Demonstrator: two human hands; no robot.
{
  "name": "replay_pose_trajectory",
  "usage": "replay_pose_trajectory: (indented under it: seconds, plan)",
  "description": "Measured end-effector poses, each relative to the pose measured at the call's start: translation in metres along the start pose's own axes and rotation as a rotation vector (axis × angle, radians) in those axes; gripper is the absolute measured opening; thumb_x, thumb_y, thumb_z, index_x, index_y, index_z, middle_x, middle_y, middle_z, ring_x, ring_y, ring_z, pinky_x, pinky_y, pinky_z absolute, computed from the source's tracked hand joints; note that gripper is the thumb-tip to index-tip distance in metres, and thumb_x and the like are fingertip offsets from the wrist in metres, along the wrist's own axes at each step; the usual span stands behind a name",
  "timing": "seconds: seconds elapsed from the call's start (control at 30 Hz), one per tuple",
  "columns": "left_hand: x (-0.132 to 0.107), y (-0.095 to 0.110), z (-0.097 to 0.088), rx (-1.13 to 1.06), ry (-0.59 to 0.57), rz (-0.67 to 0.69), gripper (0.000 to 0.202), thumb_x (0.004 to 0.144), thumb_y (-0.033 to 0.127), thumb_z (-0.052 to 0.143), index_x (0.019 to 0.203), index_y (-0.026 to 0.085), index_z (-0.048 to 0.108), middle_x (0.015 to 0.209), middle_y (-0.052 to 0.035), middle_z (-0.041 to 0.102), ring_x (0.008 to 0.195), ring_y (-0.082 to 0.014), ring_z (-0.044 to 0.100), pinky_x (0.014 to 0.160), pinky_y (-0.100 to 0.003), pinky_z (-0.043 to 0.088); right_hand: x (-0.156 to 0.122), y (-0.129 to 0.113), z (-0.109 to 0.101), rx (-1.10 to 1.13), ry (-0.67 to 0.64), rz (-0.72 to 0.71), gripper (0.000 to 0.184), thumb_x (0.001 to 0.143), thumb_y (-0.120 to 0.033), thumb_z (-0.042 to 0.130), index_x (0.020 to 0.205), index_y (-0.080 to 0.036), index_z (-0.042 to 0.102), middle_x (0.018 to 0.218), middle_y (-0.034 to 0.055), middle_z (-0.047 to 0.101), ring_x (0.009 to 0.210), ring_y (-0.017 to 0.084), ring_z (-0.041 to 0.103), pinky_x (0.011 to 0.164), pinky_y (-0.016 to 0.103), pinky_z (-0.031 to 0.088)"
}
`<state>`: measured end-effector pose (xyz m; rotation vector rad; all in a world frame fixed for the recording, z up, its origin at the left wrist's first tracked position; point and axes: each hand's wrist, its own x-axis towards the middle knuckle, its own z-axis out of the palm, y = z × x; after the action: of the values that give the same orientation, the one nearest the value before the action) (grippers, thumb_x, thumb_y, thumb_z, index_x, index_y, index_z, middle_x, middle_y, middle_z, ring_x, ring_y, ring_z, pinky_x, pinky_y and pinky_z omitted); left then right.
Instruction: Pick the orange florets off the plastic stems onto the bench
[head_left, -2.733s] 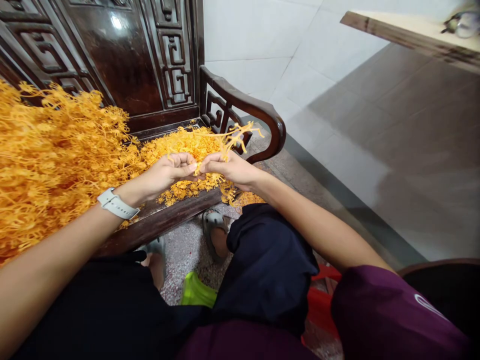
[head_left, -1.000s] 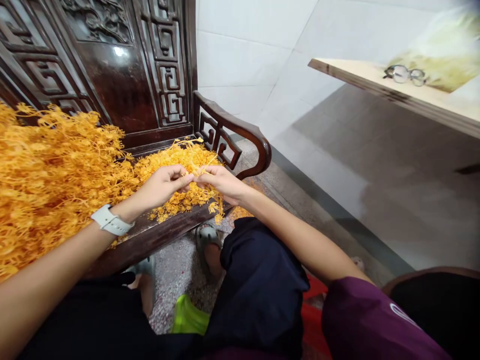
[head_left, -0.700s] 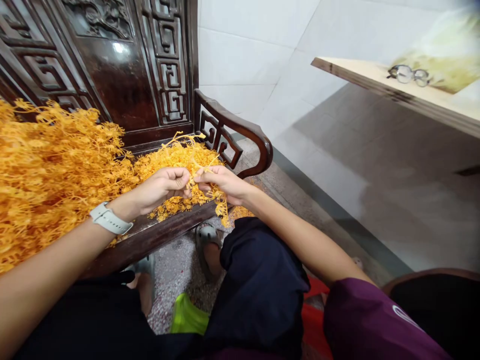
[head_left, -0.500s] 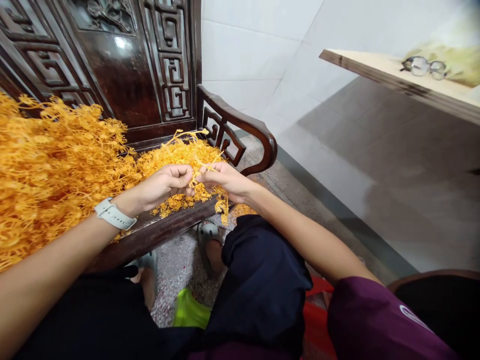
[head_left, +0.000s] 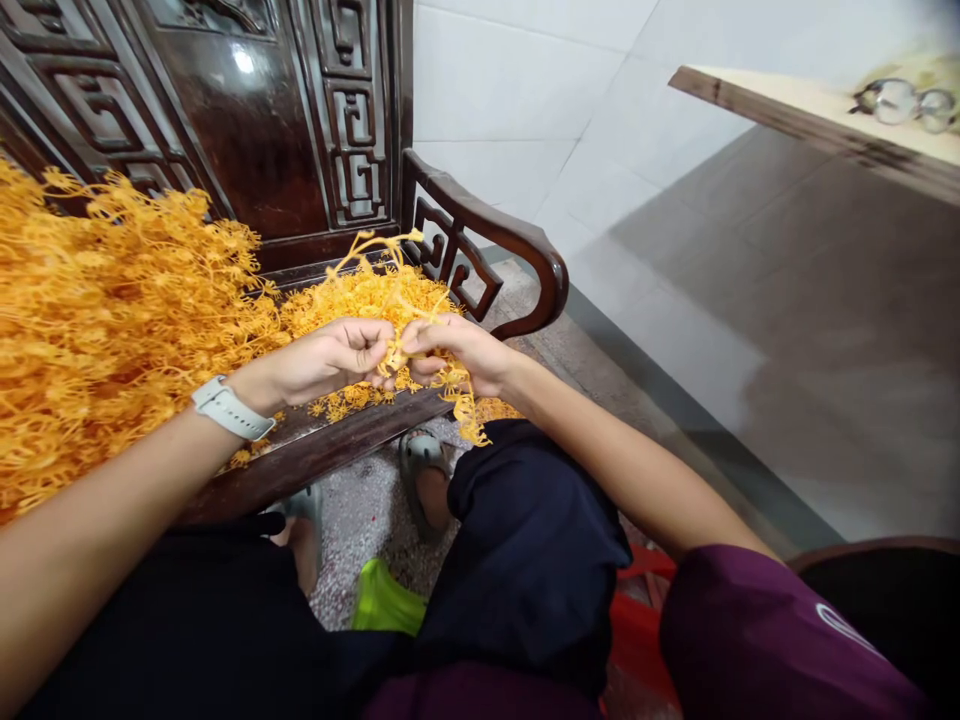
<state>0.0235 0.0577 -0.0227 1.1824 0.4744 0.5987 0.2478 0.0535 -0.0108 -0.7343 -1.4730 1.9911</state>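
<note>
Both hands meet over the front of a dark wooden bench, pinching one orange plastic sprig (head_left: 396, 354) between them. My left hand (head_left: 334, 360), with a pale watch strap at the wrist, grips it from the left. From the right, my right hand (head_left: 461, 350) is closed on the same sprig, its thumb and forefinger close to the left fingertips. Thin stems rise above the fingers, and a frilly end hangs below my right hand. Behind the hands lies a low heap of small orange pieces (head_left: 322, 300). A much bigger pile of orange sprigs (head_left: 112, 330) fills the left side.
The bench's curved armrest (head_left: 525, 240) stands just beyond my right hand. Glasses (head_left: 900, 102) rest on a wooden shelf (head_left: 780, 115) at upper right. A lime-green object (head_left: 386, 600) is on the speckled floor, and something red (head_left: 637, 640) is beside my leg.
The view has shifted slightly, so the scene sits a little higher and further right. Both hands stay on the sprig, and its hanging end has swung slightly right.
</note>
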Motion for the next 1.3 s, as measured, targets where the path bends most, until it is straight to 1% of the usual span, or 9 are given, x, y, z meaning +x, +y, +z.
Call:
replay_pose_trajectory:
  seconds: [0.13, 0.3, 0.43, 0.53, 0.67, 0.8, 0.93, 1.07, 1.3]
  plan:
    - [0.000, -0.001, -0.001, 0.066, -0.023, 0.007, 0.043, 0.081, 0.047, 0.094, 0.073, 0.014, 0.067, 0.071, -0.0032, 0.063, 0.066, -0.0126, 0.057, 0.063, -0.024, 0.045, 0.001, 0.002, 0.003, 0.076, -0.031, 0.007, 0.018, 0.085, -0.030, 0.069, 0.077, -0.017, 0.061, 0.051, -0.0089, 0.039, 0.050, 0.007, 0.033, 0.055, 0.025, 0.035]
    - [-0.001, -0.001, 0.001, 0.128, 0.000, 0.000, 0.044, 0.080, 0.049, 0.094, 0.069, 0.016, 0.066, 0.069, -0.0026, 0.058, 0.063, -0.0129, 0.050, 0.059, -0.027, 0.040, 0.000, 0.002, 0.006, 0.075, -0.030, 0.019, 0.034, 0.080, -0.031, 0.085, 0.068, -0.018, 0.055, 0.053, -0.0097, 0.038, 0.050, 0.004, 0.031, 0.052, 0.023, 0.031]
    - [-0.001, 0.001, 0.007, 0.062, 0.010, -0.011, 0.040, 0.075, 0.047, 0.096, 0.070, 0.018, 0.069, 0.073, -0.0038, 0.061, 0.067, -0.0162, 0.055, 0.062, -0.030, 0.044, -0.001, 0.001, 0.006, 0.004, -0.025, -0.030, 0.034, 0.076, -0.034, 0.093, 0.073, -0.016, 0.065, 0.057, -0.0074, 0.048, 0.053, 0.006, 0.040, 0.055, 0.024, 0.038]
    - [0.000, 0.001, 0.008, 0.000, 0.002, -0.016, 0.039, 0.073, 0.046, 0.097, 0.075, 0.018, 0.071, 0.073, -0.0040, 0.063, 0.067, -0.0162, 0.056, 0.062, -0.031, 0.044, 0.000, 0.002, 0.006, -0.014, -0.048, -0.076, 0.035, 0.076, -0.035, 0.095, 0.074, -0.016, 0.065, 0.062, -0.0057, 0.055, 0.055, 0.006, 0.044, 0.055, 0.024, 0.040]
    - [0.000, -0.004, 0.005, 0.003, 0.028, -0.020, 0.038, 0.074, 0.046, 0.098, 0.076, 0.018, 0.072, 0.075, -0.0048, 0.065, 0.068, -0.0158, 0.058, 0.064, -0.031, 0.046, 0.002, 0.007, 0.002, -0.021, -0.064, -0.111, 0.037, 0.079, -0.036, 0.094, 0.073, -0.017, 0.062, 0.062, -0.0061, 0.054, 0.053, 0.005, 0.041, 0.055, 0.024, 0.042]
    - [-0.001, -0.006, 0.004, 0.005, 0.022, -0.012, 0.035, 0.073, 0.043, 0.098, 0.075, 0.018, 0.073, 0.073, -0.0048, 0.067, 0.067, -0.0167, 0.060, 0.065, -0.033, 0.047, 0.002, 0.010, -0.001, -0.045, -0.083, -0.115, 0.038, 0.084, -0.037, 0.091, 0.073, -0.017, 0.061, 0.059, -0.0065, 0.051, 0.053, 0.006, 0.043, 0.055, 0.024, 0.042]
    - [0.000, -0.007, 0.007, -0.030, 0.027, -0.003, 0.034, 0.073, 0.039, 0.098, 0.070, 0.018, 0.071, 0.070, -0.0039, 0.067, 0.066, -0.0164, 0.062, 0.067, -0.032, 0.048, 0.002, 0.010, -0.002, -0.054, -0.064, -0.122, 0.040, 0.082, -0.040, 0.092, 0.072, -0.017, 0.060, 0.058, -0.0058, 0.052, 0.053, 0.007, 0.049, 0.053, 0.023, 0.040]
    - [0.000, -0.008, 0.008, -0.046, 0.040, 0.003, 0.035, 0.071, 0.035, 0.098, 0.068, 0.018, 0.068, 0.071, -0.0039, 0.067, 0.067, -0.0162, 0.063, 0.067, -0.032, 0.049, 0.002, 0.009, -0.002, -0.065, -0.042, -0.104, 0.044, 0.079, -0.043, 0.094, 0.071, -0.018, 0.058, 0.059, -0.0051, 0.055, 0.053, 0.007, 0.051, 0.052, 0.023, 0.039]
    - [0.000, -0.010, 0.007, -0.032, 0.050, 0.009, 0.037, 0.073, 0.039, 0.097, 0.070, 0.018, 0.067, 0.074, -0.0040, 0.066, 0.069, -0.0159, 0.062, 0.070, -0.032, 0.051, 0.003, 0.011, -0.002, -0.035, -0.038, -0.119, 0.043, 0.078, -0.040, 0.095, 0.071, -0.018, 0.058, 0.058, -0.0048, 0.056, 0.051, 0.007, 0.054, 0.051, 0.023, 0.040]
